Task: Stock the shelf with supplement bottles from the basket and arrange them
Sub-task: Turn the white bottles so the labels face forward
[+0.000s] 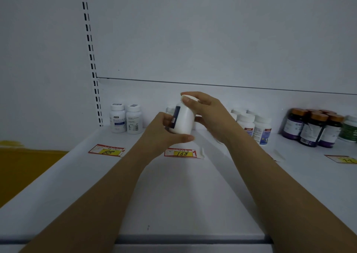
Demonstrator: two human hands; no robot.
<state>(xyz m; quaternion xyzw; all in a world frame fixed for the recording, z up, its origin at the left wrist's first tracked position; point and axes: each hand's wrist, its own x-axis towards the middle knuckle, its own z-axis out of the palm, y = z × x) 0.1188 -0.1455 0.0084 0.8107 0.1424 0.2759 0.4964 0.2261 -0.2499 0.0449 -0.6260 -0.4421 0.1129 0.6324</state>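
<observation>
Two hands hold one white supplement bottle (184,120) slightly tilted in the air, just above the price tag marked 168 (181,153) on the white shelf (173,194). The left hand (162,134) curls round its lower body, and the right hand (210,113) pinches its cap. Left of that tag stand two white bottles (125,120). Right of it stand more white bottles (255,126), then dark orange-capped bottles (313,130).

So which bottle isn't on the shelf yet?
The white bottle with the dark blue label, held between the left hand and right hand; the other bottles stand at the back of the shelf.
</observation>
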